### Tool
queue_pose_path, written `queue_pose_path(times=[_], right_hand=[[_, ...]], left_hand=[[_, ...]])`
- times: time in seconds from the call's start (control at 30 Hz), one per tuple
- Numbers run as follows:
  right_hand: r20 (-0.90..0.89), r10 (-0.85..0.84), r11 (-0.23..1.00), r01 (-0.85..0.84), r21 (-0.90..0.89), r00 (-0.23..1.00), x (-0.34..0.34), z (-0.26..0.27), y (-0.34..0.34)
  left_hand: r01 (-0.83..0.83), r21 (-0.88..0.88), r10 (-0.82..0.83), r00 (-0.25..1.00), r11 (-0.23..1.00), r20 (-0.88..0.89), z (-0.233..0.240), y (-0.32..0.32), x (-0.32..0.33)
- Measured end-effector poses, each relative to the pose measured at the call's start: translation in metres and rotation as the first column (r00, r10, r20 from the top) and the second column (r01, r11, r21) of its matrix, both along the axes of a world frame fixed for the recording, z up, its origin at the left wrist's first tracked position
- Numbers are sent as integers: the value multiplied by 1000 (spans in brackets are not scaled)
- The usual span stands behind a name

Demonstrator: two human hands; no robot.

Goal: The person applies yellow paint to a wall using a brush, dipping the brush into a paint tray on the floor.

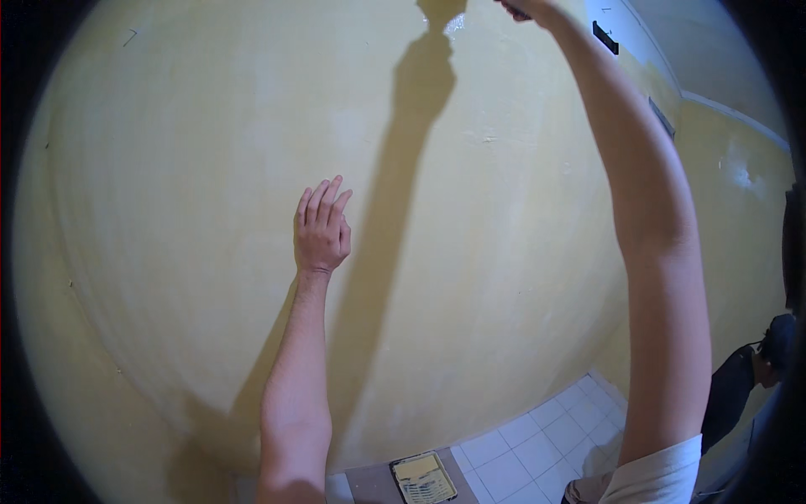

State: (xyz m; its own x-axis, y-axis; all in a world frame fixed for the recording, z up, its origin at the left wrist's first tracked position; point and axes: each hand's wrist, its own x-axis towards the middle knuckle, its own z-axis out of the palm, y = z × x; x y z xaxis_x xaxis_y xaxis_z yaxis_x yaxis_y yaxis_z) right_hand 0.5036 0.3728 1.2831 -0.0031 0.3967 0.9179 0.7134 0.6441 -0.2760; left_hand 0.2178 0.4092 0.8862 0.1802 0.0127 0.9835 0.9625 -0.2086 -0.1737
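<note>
My left hand [322, 230] rests against the yellow wall [252, 157], its fingers a little apart and nothing in it. High up at the top edge, my right hand [526, 9] is partly cut off by the picture's rim. Its fingers are curled around a dark object, most of which is out of view, so its kind cannot be told. To the left of that hand, the arm's shadow falls on the wall, with a wet, shiny patch beside the shadow's top. A paint tray [425, 480] with pale yellow paint lies on the floor below.
The tray lies on a grey-brown sheet [371, 485] over white floor tiles [535, 450] at the wall's foot. Another person [730, 390] in dark clothes and a cap is at the far right. A black fixture [605, 38] is on the wall at upper right.
</note>
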Motion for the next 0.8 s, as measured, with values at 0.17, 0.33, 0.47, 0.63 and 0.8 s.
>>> queue_pose_path(times=[0.17,0.33,0.47,0.63,0.8], right_hand=[[8,128,979,-125,-164,992,-21,-50,41],[-197,198,918,-252,-306,960,-19,-95,53],[-289,358,778,-455,-433,888,-11,-132,46],[-262,329,736,-420,-531,907,-6,-167,45],[29,131,780,-85,-620,991,14,-190,21]], left_hand=[[-17,-4,17,1000,1000,-9,2,-8,-13],[-7,-18,7,1000,1000,0,0,-4,-7],[-9,-30,9,1000,1000,-3,-1,-3,-5],[-17,-27,17,1000,999,-4,1,-6,-7],[-21,-25,20,1000,999,-2,-1,-3,-5]])
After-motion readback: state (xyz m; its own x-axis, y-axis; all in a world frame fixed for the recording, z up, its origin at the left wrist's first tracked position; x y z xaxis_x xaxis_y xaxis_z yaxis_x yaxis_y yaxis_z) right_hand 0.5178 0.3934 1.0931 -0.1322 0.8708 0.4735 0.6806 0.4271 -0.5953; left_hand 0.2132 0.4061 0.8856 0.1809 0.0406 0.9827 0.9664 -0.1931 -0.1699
